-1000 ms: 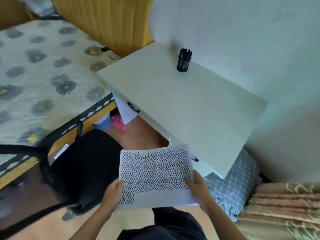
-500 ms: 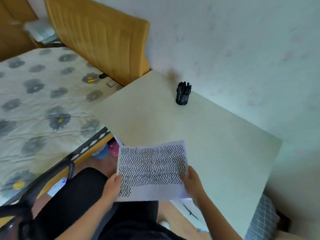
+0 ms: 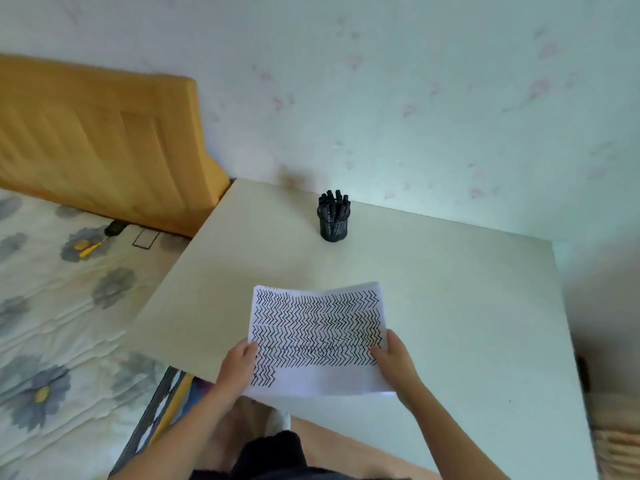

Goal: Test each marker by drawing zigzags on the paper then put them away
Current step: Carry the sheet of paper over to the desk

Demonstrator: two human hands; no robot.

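Paper: we see the paper (image 3: 317,337), covered in zigzags, held over the table's (image 3: 450,306) near edge.
Hands: left hand (image 3: 239,367) and right hand (image 3: 393,358) pinch its side edges.
Markers: markers (image 3: 334,204) stand in a cup (image 3: 333,228) at 12 o'clock, well apart.
Surroundings: bed (image 3: 62,306) at 9 o'clock, headboard (image 3: 100,140) at 10.

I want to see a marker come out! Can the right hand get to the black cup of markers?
Probably not yet: the right hand holds the paper. The desk between it and the cup of markers looks bare.
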